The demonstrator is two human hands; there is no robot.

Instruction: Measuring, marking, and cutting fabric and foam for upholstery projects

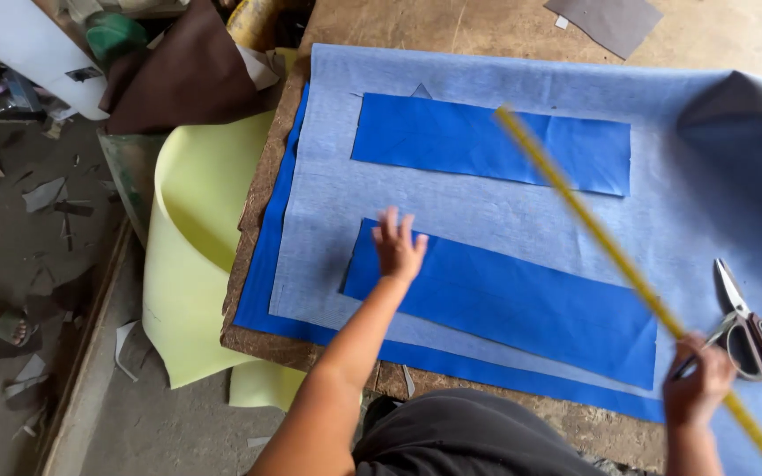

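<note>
My left hand [398, 248] lies flat, fingers spread, on the left end of a dark blue strip [522, 304] lying on a pale blue sheet [487, 203]. A second dark blue strip [487, 143] lies farther back on the same sheet. My right hand [697, 381] grips a long yellow ruler [593, 229] that slants up and to the left, lifted above the sheet. Scissors [751, 330] with dark handles rest on the sheet just right of my right hand.
The wooden table [262, 181] ends at its rough left edge. A pale yellow foam sheet [196, 247] curls down beside it. Brown material [187, 79] lies behind, a grey piece [606, 19] at the far edge. Scraps litter the floor [37, 229].
</note>
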